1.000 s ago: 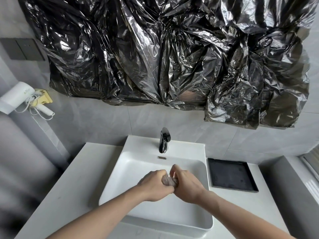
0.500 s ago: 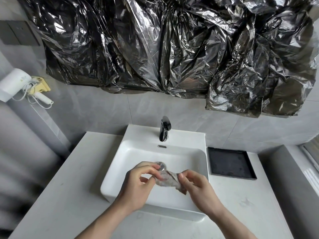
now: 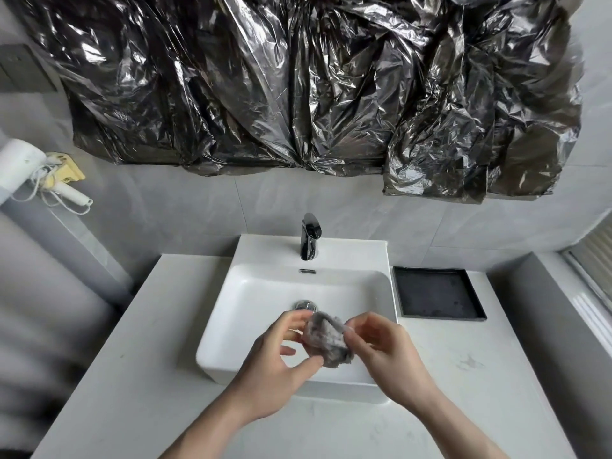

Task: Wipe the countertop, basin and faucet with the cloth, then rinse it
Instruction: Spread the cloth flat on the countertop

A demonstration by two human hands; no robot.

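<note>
Cloth (image 3: pixel 328 342): small grey wad, bunched up, held in the air over the front part of the basin; its long axis runs from upper left, near the drain, down to lower right toward the front rim
Left hand (image 3: pixel 281 362): thumb under the cloth's lower edge, fingertips curled onto its left side (a loose pinch, not a fist)
Right hand (image 3: pixel 384 346): fingers bent, tips pinching the cloth's right edge; can't tell how tight the pinch is
Basin (image 3: pixel 251 293): white, rectangular, sits on top of the counter w/ a metal drain (image 3: pixel 305 305) at the bottom, just behind the hands
Faucet (image 3: pixel 309 236): black, upright at the back centre of the basin, spout pointing toward the front; no water seen running
Countertop (image 3: pixel 132 376): pale marble look, on both sides of the basin and in front
Tray (image 3: pixel 437 293): black, square, on the counter just right of the basin
Wall above: crinkled black plastic sheet (image 3: pixel 298 81) hung across it
Far left: white hair dryer (image 3: pixel 20 167) in a wall holder, cord dangling
</note>
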